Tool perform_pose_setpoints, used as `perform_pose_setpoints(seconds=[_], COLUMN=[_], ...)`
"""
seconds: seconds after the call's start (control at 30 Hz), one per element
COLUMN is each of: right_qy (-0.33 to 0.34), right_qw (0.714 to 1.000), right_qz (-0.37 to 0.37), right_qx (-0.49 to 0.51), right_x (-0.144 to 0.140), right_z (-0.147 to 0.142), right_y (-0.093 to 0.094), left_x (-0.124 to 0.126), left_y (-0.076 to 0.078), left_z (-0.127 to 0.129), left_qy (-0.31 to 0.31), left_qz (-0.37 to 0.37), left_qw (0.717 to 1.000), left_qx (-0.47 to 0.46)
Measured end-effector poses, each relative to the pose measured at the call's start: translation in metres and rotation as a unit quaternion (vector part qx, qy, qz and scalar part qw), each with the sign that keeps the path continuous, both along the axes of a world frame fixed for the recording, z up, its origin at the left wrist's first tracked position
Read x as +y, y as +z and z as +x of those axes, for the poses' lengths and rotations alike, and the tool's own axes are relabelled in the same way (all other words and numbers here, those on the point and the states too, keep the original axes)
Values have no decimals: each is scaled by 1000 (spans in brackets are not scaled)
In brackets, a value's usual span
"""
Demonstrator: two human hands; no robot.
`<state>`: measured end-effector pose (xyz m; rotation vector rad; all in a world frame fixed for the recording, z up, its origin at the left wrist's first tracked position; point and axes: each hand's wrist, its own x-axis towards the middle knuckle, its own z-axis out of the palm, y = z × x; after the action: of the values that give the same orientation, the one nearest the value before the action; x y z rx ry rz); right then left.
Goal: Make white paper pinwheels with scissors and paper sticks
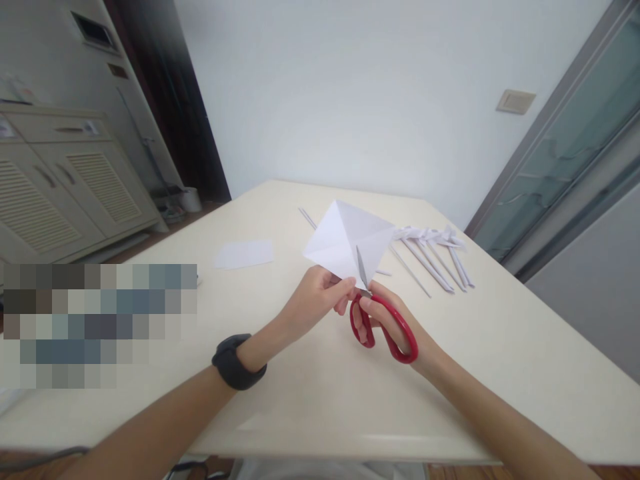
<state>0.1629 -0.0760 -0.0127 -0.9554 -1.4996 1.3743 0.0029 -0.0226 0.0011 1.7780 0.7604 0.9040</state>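
A creased square sheet of white paper [327, 233] is held up above the table, one corner toward me. My left hand [323, 290] pinches it near that corner, thumb on top. In my right hand [387, 310] are scissors with red handles [407, 347], my fingers through the loops. One metal blade lies over the paper's near part; the other blade is hidden, apparently beneath the sheet. Both hands are close together over the middle of the table. A black watch sits on my left wrist.
Left of the paper lies a flat white paper piece [245, 254] on the cream table [300, 400]. Rolled paper sticks [430, 267] with folded white paper at their far ends lie at the right. A white wall [350, 100] stands behind; a blurred patch covers the left side.
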Motion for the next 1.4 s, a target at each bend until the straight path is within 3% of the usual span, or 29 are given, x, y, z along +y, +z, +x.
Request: perform_pose_setpoints(seconds=[0.73,1.1,1.4], right_qy=[-22,-39,-10], right_qw=[998,995,999], right_qz=[14,20,2], right_qx=[-60,-86,-41], right_x=[3,0,1], right_z=[-1,-3,-1], right_y=[-4,-1,-2], left_x=[1,2,-1], left_y=[0,2,0], left_z=[0,-2,0], left_qy=[-5,55,64], left_qz=[-11,-45,-22], left_qw=[999,991,995], left_qx=[-36,-109,-69])
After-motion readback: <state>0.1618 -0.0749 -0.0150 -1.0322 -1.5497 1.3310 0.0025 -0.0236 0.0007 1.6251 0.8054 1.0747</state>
